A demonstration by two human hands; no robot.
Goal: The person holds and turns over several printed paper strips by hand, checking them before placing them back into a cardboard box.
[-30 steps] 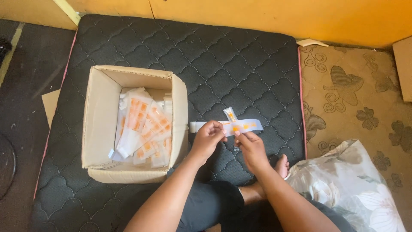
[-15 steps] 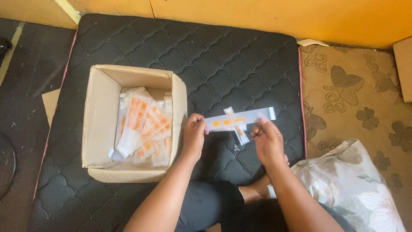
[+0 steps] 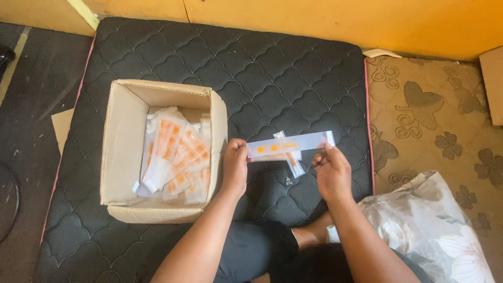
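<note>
Both hands are up over the black quilted mattress [image 3: 272,68], and stretched between them is a long clear sachet strip [image 3: 291,143] with orange patches, held level, just to the right of the open cardboard box [image 3: 126,147]. The left hand [image 3: 236,166] has thumb and fingertips pinched together on the strip's left end; the right hand [image 3: 331,173] sits under the right part, thumb and fingers closed lightly on its lower edge, though the far right tip pokes out free beyond them. Beneath the strip lie a couple of loose sachets [image 3: 294,165], crossed on the mattress, touching or nearly touching the held one (hard to tell which from up here). Here's the risk as I read it: the grip is only at the edges, so a slippery film strip could slide out of the right fingers and drop onto that loose pair, muddling them. A sharp pull from both ends might tear it at a seam. The box is already heaped with orange-and-white packets [image 3: 175,157], leaning against its right wall, so a careless brush of the left forearm could tip some over the flap. The floral pillow [image 3: 429,225] sits well apart by the right arm.
</note>
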